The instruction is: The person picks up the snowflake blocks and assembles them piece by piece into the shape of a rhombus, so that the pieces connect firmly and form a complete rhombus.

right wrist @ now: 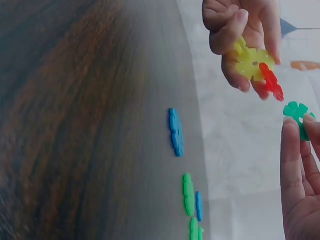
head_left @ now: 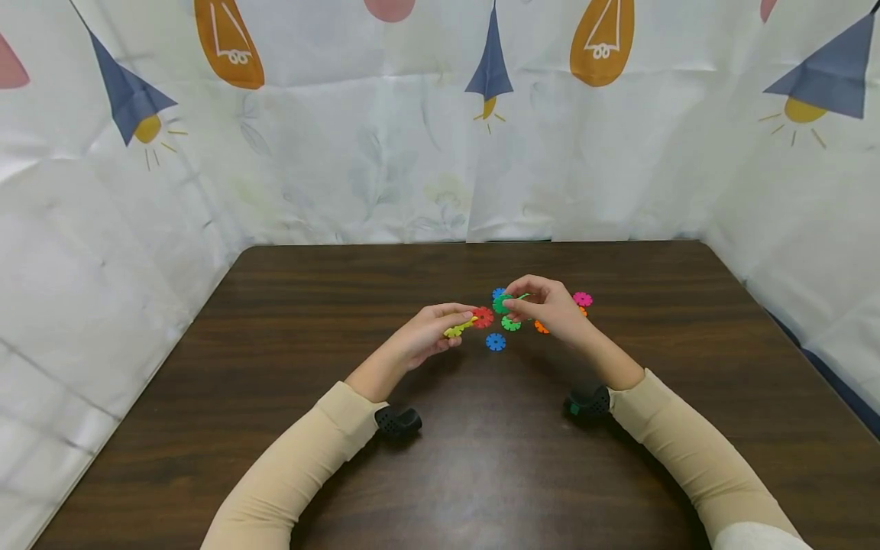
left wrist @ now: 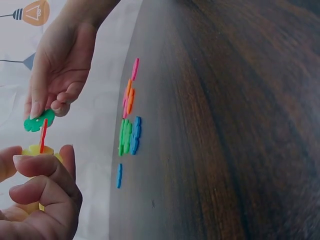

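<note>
My left hand holds joined yellow snowflake discs between thumb and fingers. A red snowflake disc is slotted into the yellow ones, its face standing at an angle to them. My right hand pinches a green snowflake disc by its edge between thumb and fingers. In the right wrist view the green disc is close to the red one with a small gap between them. Both hands are raised above the table.
Loose discs lie on the brown table around and under the hands: a blue disc, a light green disc, an orange disc and a pink disc, among several. A patterned white cloth hangs behind the table.
</note>
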`<state>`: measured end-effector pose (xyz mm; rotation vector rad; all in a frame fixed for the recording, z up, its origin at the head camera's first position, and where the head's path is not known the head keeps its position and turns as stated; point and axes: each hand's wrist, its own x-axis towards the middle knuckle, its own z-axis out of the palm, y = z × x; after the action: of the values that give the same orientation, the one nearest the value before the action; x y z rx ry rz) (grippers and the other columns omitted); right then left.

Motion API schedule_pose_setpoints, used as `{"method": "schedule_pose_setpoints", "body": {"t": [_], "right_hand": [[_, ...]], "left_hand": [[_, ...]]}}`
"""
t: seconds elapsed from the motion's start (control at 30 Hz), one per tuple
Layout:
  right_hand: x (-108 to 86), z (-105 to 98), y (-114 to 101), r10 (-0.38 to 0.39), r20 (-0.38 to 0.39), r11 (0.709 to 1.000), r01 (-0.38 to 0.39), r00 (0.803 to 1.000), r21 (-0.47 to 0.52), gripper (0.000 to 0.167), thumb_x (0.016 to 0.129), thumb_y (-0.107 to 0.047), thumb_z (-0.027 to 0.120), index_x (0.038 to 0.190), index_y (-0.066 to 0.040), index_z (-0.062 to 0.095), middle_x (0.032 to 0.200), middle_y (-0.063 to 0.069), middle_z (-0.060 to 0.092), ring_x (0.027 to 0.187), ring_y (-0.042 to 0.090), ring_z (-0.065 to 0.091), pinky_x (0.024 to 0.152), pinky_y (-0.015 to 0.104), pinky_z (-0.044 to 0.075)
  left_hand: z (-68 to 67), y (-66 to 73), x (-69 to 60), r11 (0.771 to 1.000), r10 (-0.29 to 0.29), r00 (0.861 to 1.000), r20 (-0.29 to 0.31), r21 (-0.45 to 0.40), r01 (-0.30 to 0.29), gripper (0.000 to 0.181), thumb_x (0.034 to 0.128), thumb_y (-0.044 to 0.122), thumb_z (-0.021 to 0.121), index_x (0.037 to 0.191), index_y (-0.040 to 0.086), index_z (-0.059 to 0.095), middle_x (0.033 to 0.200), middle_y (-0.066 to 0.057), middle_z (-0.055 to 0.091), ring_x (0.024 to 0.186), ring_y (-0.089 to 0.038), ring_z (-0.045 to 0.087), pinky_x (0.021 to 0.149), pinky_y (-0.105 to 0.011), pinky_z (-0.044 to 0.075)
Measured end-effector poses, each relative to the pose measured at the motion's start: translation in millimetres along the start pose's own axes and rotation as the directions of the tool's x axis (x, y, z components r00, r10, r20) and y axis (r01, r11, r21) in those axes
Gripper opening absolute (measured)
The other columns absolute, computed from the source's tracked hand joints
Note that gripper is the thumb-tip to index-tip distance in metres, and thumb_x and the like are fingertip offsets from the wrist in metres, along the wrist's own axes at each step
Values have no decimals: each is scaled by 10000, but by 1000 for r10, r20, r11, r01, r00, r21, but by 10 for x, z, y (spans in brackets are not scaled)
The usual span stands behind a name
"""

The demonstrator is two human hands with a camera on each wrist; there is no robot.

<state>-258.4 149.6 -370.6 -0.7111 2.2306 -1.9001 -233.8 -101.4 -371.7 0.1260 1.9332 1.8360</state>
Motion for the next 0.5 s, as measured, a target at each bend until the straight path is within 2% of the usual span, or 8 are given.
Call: {"method": "schedule_pose_setpoints", "body": {"t": [0.2,0.37,0.5], "right_hand": [[-16,20,27,-12,20,1000,12,1000,19,187,984,5,661,1132,116,629,981,194,667,800,347,691,766,328,598],[-20,26,29,-15,31,999,14,999,38,185,983,-3,667,1125,111,636,1009,200,649,809,374,696,787,384,604],[-14,24,37,-26,48,998,24,998,57,171,983,13,661,1117,117,641,1009,155,669,858,397,706,827,458,592]], "left_hand": [[7,-26,5,1000,-13,1000,19,3,13,391,1078,224,559,1404,9,589,1243,-86,591,670,-96,514,674,-206,448],[8,-25,7,1000,-5,1000,17,-25,5,401,1087,218,538,1420,-4,571,1215,-69,582,633,-78,491,626,-172,433],[15,1,5,999,-4,1000,20,-44,5,411,1086,214,543,1429,-11,564,1164,-51,579,615,-68,474,628,-164,436]]}}
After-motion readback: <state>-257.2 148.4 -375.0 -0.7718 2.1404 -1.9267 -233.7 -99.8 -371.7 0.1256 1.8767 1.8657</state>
